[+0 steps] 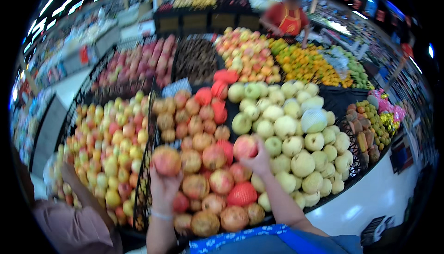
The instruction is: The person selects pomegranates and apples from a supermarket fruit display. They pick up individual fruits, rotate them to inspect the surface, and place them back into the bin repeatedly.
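My left hand (164, 188) holds a large reddish-yellow pomegranate (167, 161) from below, at the left side of the pomegranate pile. In my right hand (259, 159) is a smaller, redder pomegranate (245, 146), held with the fingers around its right side. Between and below both hands lie several loose pomegranates (221, 181). One of them sits in a red foam net (242, 194). Pale yellow-green pears (302, 163) are heaped just right of my right hand.
A black mesh divider (143, 181) separates the pomegranates from the apples (112, 167) on the left. At far left, another person's arm (78, 188) reaches over the apples beside a plastic bag (51, 174). A person in a red apron (289, 21) stands behind orange fruit (305, 63).
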Action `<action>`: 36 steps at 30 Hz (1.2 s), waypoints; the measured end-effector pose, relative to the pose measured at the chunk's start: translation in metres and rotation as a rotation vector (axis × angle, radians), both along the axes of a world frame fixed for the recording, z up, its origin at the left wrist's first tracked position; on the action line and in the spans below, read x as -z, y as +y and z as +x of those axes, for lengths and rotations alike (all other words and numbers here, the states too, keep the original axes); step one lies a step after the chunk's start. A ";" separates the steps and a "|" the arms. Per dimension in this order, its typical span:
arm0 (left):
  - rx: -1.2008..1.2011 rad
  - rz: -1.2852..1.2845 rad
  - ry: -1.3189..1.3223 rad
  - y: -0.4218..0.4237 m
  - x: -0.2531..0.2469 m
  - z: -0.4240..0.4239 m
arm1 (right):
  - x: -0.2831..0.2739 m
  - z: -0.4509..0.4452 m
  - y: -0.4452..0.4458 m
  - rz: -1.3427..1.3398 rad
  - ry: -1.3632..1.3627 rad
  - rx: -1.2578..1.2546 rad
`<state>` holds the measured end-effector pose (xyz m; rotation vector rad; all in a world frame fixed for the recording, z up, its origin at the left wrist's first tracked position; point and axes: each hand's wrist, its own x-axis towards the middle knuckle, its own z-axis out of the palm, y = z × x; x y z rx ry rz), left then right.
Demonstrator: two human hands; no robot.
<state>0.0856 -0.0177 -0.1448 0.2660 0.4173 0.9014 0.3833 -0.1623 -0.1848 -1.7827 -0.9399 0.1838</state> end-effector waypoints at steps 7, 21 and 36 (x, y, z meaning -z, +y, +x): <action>0.062 0.049 0.011 -0.011 0.003 0.006 | -0.023 -0.031 0.007 -0.292 -0.411 -0.040; 0.118 -0.038 0.093 -0.008 0.023 0.016 | -0.033 -0.011 -0.005 -0.630 -0.212 -0.164; 0.115 -0.036 0.072 -0.011 0.005 0.011 | -0.010 -0.006 0.004 -0.559 -0.360 -0.176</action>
